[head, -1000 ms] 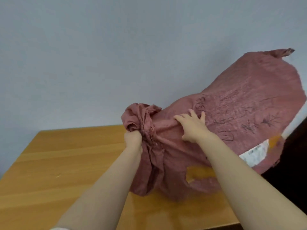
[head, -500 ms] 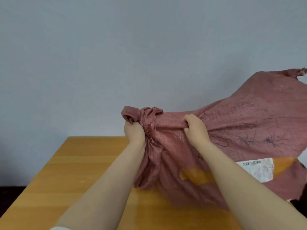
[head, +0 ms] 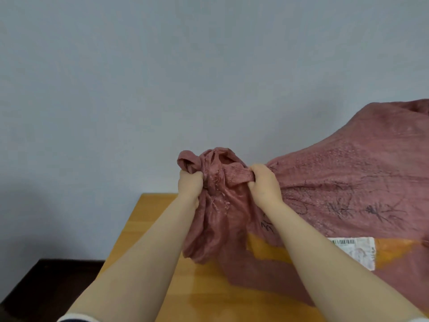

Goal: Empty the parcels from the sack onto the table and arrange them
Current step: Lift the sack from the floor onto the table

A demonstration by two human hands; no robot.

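Clamps the left grip [head: 190,185] round the bunched mouth of the dusky-pink woven sack [head: 343,182], fingers curled tight into the folds. Clamps the right grip [head: 265,183] just beside it on a twisted band of the same cloth, knuckles up. Holds that gathered mouth raised above the left part of the wooden surface [head: 144,228], with loose cloth hanging down between the forearms. Rests the bulging body of the sack on the surface toward the right, running past the right edge of view. Shows black marker scrawl [head: 371,210] across the sack's side, a white barcode label [head: 357,251] lower down and an orange tape strip [head: 267,251] left of it. Faces a plain pale wall [head: 162,77] beyond the far edge.
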